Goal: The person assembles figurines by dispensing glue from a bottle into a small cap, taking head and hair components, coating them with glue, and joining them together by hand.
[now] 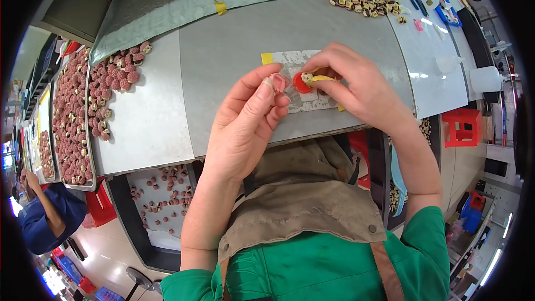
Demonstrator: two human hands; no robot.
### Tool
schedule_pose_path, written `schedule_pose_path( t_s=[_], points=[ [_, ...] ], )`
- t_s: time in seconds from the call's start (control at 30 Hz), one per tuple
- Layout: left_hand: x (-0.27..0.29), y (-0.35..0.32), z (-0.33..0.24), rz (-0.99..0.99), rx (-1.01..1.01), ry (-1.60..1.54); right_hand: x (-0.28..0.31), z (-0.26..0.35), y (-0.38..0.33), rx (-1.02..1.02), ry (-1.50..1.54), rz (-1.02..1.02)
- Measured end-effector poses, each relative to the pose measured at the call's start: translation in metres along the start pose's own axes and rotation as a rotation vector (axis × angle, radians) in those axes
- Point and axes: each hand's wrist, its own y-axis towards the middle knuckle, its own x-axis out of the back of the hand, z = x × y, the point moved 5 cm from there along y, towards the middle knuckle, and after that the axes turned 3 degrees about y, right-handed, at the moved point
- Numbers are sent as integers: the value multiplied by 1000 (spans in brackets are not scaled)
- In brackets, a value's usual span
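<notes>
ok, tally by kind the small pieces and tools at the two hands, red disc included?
Bumpy pink shell, in left hand: 1
Yellow tweezers, in right hand: 1
Cream-coloured piece, at the tweezer tips: 1
Round red disc: 1
Total: 4

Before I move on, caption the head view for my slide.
Left hand pinches a pink hollow piece; right hand holds a yellow tool against a small pale piece at a red dish.

A workbench [234, 39], heaped pink pieces [72, 128] and a co-worker [49, 212] show this is a workshop.
</notes>
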Motion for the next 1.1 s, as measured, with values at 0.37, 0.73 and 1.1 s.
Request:
schedule_pose_path(
  t_s=[0.37, 0.73, 1.1],
  points=[
    [-1, 2, 3, 7, 11, -8, -4, 30, 13, 315, 87, -94],
    [-11, -2, 0, -111, -290, 282, -20, 14, 3, -41, 527, -213],
    [-22, -2, -1, -13, -185, 337, -12, 23, -11, 143, 325, -287]
  ],
)
